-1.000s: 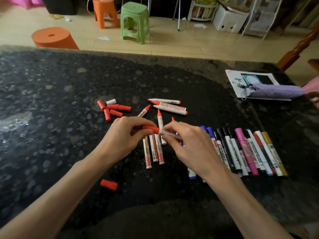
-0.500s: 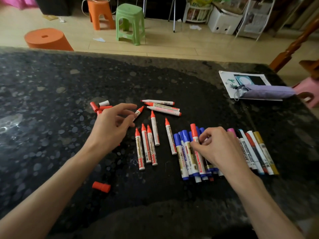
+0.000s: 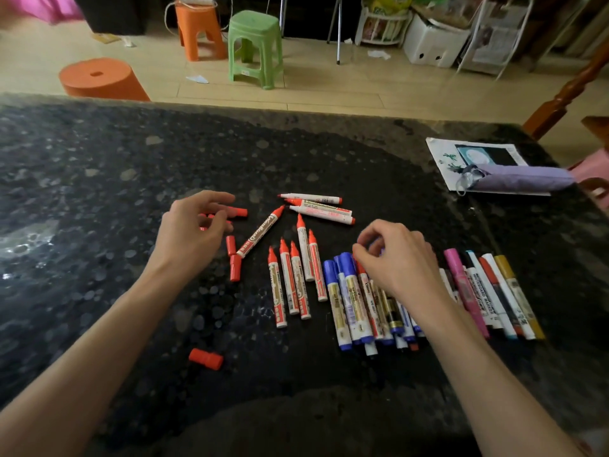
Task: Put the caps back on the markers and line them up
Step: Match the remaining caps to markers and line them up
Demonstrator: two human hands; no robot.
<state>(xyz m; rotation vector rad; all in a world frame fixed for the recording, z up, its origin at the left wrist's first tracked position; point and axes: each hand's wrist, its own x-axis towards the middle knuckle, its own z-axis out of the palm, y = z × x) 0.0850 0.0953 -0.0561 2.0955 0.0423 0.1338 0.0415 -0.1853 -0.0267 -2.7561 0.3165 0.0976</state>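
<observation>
Markers lie half sorted: a tight capped row of blue, black, pink and gold plastic barrels [image 3: 349, 301], with uncapped red-tipped white markers [image 3: 290, 282] just left of that row.
The person's right hand [image 3: 398, 258] arches over the row's middle, fingers curled down onto the barrels; whether it pinches one cannot be told. The left hand [image 3: 191, 235], well left of the row, hovers half-open over loose red plastic caps [image 3: 235, 263], gripping nothing visible. A wrist nudge could likely fan the packed row askew, round barrels may roll, and the lone red cap [image 3: 206, 358], nearer the person than the row, could be overlooked. Everything sits on a black speckled stone table [image 3: 99, 179]. Beyond the row are a pale floor [image 3: 329, 87], an overturned orange tub [image 3: 102, 79], a green plastic stool [image 3: 255, 47] and an orange plastic stool [image 3: 197, 28].
</observation>
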